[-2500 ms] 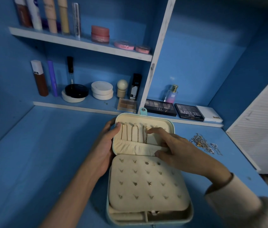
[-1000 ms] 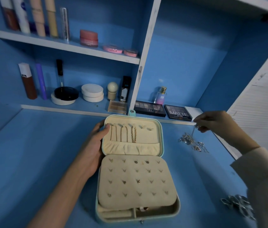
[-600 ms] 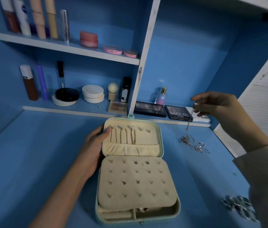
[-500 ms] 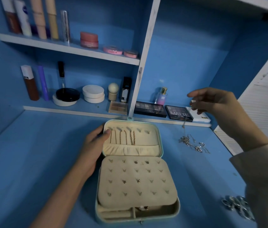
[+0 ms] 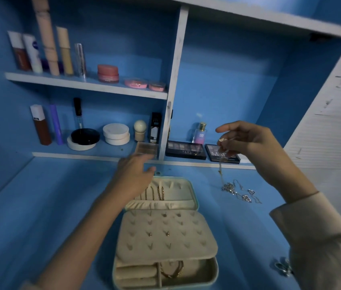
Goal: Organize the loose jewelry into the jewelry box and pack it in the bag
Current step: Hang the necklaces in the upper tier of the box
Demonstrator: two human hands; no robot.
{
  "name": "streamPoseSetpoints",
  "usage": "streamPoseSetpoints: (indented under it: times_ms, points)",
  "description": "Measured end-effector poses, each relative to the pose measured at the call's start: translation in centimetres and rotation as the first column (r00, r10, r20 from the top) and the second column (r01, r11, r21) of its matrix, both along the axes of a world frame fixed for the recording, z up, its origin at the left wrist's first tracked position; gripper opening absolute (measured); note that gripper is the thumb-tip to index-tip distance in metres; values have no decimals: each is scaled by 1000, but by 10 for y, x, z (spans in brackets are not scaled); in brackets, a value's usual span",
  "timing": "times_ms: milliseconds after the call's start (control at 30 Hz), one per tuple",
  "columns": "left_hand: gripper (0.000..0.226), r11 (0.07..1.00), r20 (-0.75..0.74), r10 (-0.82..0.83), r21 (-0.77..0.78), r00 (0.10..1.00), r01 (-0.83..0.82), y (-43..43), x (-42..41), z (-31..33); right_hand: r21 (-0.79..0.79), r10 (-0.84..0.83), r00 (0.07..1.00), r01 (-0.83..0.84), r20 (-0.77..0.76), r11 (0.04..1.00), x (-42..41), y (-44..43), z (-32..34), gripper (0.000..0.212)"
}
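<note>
A person's two arms, one sleeved and one bare

The right sleeve (image 5: 320, 237) was of loose, pale cream fabric and ended in a broad turned-back cuff (image 5: 295, 204) at the wrist, with soft creases higher up. The left forearm (image 5: 86, 231) was bare down to the frame's lower edge. The left hand (image 5: 134, 174) and right hand (image 5: 249, 143) were bare too.

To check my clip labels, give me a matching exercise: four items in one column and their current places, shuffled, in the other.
Items
1. silver necklace
2. gold chains
3. coiled gold chain
4. perfume bottle

Places
A. hung inside the lid of the jewelry box
B. standing on the low shelf
C. dangling from the pinch of the right hand
D. lying in the box's front compartment

Pairs: 1-C, 2-A, 3-D, 4-B
</note>
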State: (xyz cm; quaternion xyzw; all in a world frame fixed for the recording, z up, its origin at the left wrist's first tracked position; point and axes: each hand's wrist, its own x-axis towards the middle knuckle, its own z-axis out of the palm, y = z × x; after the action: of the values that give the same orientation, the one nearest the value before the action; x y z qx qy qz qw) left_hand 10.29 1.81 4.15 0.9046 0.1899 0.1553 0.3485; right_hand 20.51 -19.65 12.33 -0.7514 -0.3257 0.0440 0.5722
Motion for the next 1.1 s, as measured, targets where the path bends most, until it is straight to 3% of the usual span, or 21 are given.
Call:
streamPoseSetpoints:
  times_ms: [133, 200, 333, 433, 533, 667, 767, 900, 1000, 1100]
  points:
    - [34, 917, 158, -319, -199, 935, 346, -50, 32, 32, 36, -4, 1000, 4, 6, 999, 0, -3, 3, 24]
    - [24, 858, 203, -372, -296, 906, 419, -72, 47, 35, 58, -9, 1000, 9, 1, 998, 0, -6, 3, 23]
    - [5, 798, 268, -345, -421, 899, 432, -97, 58, 34, 107, -47, 999, 47, 1, 993, 5, -16, 1, 25]
    - [5, 739, 319, -299, -519, 899, 430, -100, 57, 31, 176, -81, 996, 86, -40, 981, 9, -22, -8, 27]
    - [8, 738, 323, -234, -555, 917, 384, -98, 60, 27, 249, -84, 991, 107, -100, 963, 15, -28, -19, 26]
    - [11, 617, 294, -238, -690, 926, 378, -95, 62, 25, 353, -96, 979, 156, -181, 923, 20, -30, -34, 29]
    - [11, 730, 203, -227, -612, 952, 305, -89, 62, 20, 434, -123, 962, 222, -243, 873, 24, -31, -45, 30]
    - [7, 911, 92, -155, -372, 984, 178, -81, 64, 7, 479, -167, 932, 312, -321, 821, 30, -34, -61, 26]
    - [10, 943, 74, -102, -312, 992, 120, -74, 65, -2, 505, -214, 903, 391, -373, 770, 34, -36, -74, 26]
    - [12, 934, 96, -37, -350, 995, 68, -63, 64, -2, 506, -271, 873, 461, -406, 729, 40, -40, -86, 25]
